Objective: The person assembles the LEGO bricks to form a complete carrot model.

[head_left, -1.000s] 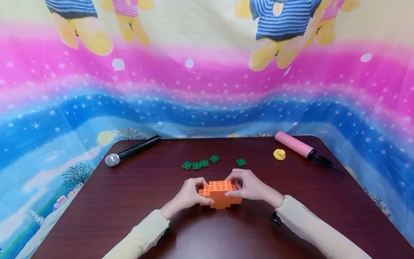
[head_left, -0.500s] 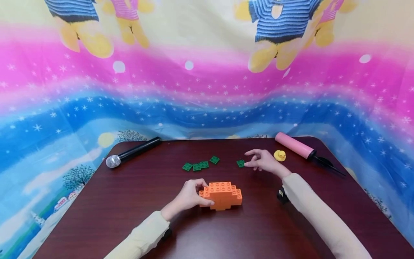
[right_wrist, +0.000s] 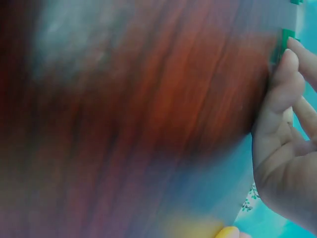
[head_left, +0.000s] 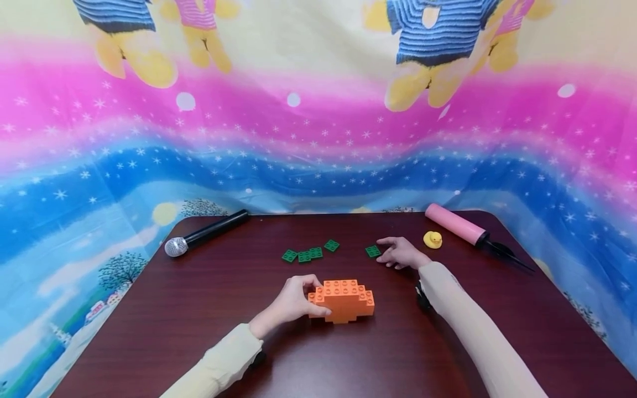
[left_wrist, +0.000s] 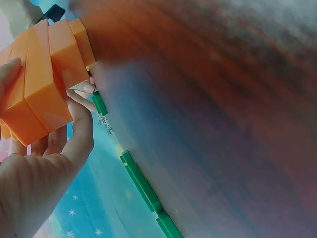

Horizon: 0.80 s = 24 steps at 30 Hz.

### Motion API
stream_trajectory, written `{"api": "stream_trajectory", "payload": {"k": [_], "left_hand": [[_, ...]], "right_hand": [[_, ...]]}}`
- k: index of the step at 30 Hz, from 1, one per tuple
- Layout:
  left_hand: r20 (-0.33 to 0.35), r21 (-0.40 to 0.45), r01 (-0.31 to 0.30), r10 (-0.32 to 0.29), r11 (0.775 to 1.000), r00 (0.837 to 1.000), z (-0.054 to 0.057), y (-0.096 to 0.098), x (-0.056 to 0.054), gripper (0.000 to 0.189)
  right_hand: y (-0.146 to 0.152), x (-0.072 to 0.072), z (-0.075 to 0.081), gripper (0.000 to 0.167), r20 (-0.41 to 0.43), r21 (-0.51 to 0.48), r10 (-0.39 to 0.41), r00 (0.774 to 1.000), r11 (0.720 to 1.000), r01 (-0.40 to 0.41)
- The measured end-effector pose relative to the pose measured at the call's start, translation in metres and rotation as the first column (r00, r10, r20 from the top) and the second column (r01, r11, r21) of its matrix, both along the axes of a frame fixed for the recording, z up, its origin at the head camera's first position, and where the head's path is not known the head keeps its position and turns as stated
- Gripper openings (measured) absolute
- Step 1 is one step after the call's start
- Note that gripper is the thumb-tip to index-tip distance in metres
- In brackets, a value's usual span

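Note:
My left hand (head_left: 291, 298) grips the left end of a stepped orange block build (head_left: 343, 301), thumb on its near face and fingers behind. In the left wrist view the orange build (left_wrist: 42, 82) shows its stacked layers between thumb and fingers. My right hand (head_left: 402, 253) is at the right side of a lone green square plate brick (head_left: 372, 251), thumb and index finger extended beside it with a gap between them. The right wrist view shows the fingertips right by the green brick (right_wrist: 287, 37). Several other green plate bricks (head_left: 316, 252) lie left of it.
A black microphone (head_left: 206, 233) lies at the back left of the dark wooden table (head_left: 308, 365). A yellow rubber duck (head_left: 433, 240) and a pink hand pump (head_left: 455, 223) are at the back right. A printed cloth (head_left: 318, 143) hangs behind the table.
My right hand has let go of the orange build and moved back and right to the lone green brick, then lowered slightly beside it. The left hand has kept its hold.

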<state>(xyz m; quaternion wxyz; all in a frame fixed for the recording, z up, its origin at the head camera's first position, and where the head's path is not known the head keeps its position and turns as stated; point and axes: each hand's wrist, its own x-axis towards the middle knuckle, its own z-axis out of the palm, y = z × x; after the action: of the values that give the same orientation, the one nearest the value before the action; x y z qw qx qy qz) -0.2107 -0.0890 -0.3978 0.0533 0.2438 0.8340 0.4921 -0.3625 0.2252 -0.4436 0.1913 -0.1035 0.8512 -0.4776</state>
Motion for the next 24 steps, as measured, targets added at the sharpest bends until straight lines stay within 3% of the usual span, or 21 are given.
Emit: {"api": "stream_trajectory", "payload": {"k": [9, 17, 24], "left_hand": [[-0.006, -0.004, 0.0, 0.0, 1.0, 1.0, -0.002, 0.0, -0.001, 0.025], [-0.01, -0.007, -0.015, 0.015, 1.0, 1.0, -0.038, -0.002, -0.021, 0.031], [-0.017, 0.015, -0.003, 0.003, 1.0, 1.0, -0.041, -0.005, -0.023, 0.033]], "right_hand": [[-0.008, -0.006, -0.005, 0.056, -0.04, 0.081, -0.05, 0.998, 0.995, 0.053], [-0.012, 0.0, -0.004, 0.047, -0.103, 0.111, -0.07, 0.992, 0.99, 0.082], [-0.015, 0.006, -0.001, 0.04, -0.071, 0.001, -0.049, 0.996, 0.999, 0.049]]}}
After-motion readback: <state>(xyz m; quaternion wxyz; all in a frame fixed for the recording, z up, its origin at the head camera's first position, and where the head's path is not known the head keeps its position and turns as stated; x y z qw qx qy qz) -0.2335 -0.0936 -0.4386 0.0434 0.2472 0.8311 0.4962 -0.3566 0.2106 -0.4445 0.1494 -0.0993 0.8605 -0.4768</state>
